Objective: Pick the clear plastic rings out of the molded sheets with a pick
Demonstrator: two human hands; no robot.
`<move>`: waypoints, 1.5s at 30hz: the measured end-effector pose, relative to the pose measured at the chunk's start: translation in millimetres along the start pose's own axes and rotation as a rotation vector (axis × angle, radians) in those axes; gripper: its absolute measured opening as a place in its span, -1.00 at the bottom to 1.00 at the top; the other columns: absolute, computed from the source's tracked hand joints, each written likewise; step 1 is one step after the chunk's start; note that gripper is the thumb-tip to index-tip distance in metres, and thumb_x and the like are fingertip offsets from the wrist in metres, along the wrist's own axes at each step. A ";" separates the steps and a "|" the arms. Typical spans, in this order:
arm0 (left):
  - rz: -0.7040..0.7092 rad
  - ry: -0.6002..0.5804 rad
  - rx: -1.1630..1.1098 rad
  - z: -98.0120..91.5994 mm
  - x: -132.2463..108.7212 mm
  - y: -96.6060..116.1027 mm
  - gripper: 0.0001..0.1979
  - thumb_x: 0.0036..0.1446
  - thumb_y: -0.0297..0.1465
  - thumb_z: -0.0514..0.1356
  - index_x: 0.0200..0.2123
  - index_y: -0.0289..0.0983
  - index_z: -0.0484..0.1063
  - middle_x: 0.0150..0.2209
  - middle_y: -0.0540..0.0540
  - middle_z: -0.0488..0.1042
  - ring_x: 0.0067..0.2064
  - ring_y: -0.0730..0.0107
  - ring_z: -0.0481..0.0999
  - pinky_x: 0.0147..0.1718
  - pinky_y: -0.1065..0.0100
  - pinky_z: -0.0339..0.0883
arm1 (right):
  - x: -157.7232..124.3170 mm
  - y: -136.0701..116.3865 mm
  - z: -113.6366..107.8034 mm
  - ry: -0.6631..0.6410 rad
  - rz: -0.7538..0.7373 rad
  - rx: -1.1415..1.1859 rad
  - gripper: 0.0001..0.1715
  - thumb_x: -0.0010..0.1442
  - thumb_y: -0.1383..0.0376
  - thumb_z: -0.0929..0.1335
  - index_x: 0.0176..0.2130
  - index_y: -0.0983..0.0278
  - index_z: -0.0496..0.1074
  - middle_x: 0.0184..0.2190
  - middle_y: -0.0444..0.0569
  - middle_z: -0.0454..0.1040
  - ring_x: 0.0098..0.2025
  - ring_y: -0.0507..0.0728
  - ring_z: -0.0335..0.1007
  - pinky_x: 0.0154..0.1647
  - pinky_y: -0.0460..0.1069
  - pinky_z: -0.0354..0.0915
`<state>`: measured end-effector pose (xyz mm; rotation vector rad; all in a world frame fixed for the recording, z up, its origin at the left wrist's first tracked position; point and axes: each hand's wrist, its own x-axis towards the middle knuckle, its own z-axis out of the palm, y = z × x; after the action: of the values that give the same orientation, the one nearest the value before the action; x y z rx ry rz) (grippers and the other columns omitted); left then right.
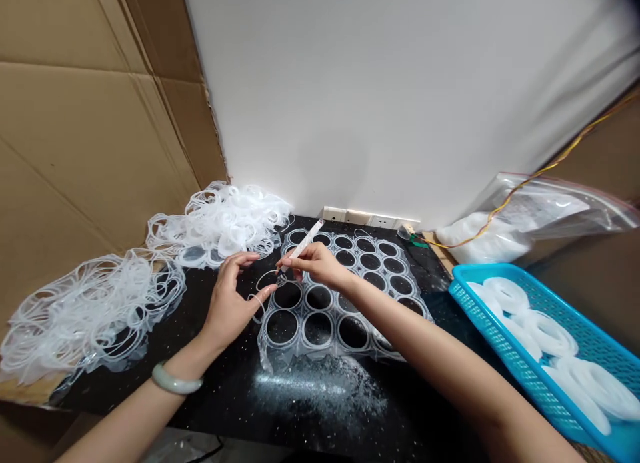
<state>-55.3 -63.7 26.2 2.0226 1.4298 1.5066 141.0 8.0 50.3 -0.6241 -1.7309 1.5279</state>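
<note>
Beside one black bench (220,399) stands one blue basket (595,339), two heaps of translucent rings (100,309) lie at left, one ring-patterned sheet (301,309) lies mid-bench, and there the left hand's (233,299) grip is spread while the right hand's (323,266) pinches one slim white tool (307,239).

Head-worn view, facing forward, down over table (193,296)

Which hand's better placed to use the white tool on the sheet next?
Probably your right hand: it grips the white tool over the sheet of rings, while your left hand holds no tool.
</note>
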 end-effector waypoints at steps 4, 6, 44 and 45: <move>-0.143 -0.404 -0.330 5.4 18.2 -11.9 -0.66 0.14 -0.30 0.24 -0.05 -0.33 0.44 -0.32 -0.12 0.57 -0.31 0.30 0.57 -0.31 0.31 0.46 | -6.9 -14.5 0.2 0.005 -0.002 -0.068 -0.66 0.07 0.07 0.46 -0.36 0.31 0.58 -0.41 -0.04 0.57 -0.56 -0.06 0.29 -0.48 -0.08 0.29; -0.177 -0.339 -0.290 4.4 21.5 -13.8 -0.74 0.19 -0.30 0.18 -0.16 -0.35 0.51 -0.45 -0.07 0.56 -0.51 0.41 0.50 -0.51 0.41 0.40 | -6.3 -10.0 -4.9 0.098 -0.021 -0.084 -0.69 0.06 0.07 0.46 -0.36 0.29 0.60 -0.37 -0.04 0.57 -0.51 -0.04 0.31 -0.45 -0.08 0.30; 0.520 -0.623 0.133 5.1 15.0 -41.2 -0.74 0.34 -0.40 0.07 -0.08 -0.30 0.55 -0.05 -0.23 0.56 -0.03 0.19 0.49 -0.06 0.12 0.45 | -8.8 55.9 1.7 0.242 -0.005 -0.539 -0.77 0.20 0.25 0.34 -0.36 0.32 0.56 -0.42 0.00 0.57 -0.47 0.07 0.40 -0.43 -0.06 0.26; 0.515 -0.624 0.125 5.4 15.0 -41.3 -0.74 0.34 -0.40 0.07 -0.08 -0.29 0.54 -0.06 -0.22 0.56 -0.04 0.20 0.49 -0.07 0.13 0.45 | -9.4 54.6 2.0 0.218 -0.041 -0.583 -0.77 0.22 0.28 0.33 -0.37 0.31 0.56 -0.39 0.00 0.57 -0.42 0.09 0.43 -0.36 -0.05 0.28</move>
<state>-73.9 -29.5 5.1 2.7441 0.8045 0.7842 139.3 9.1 -5.2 -0.9947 -2.0001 0.8732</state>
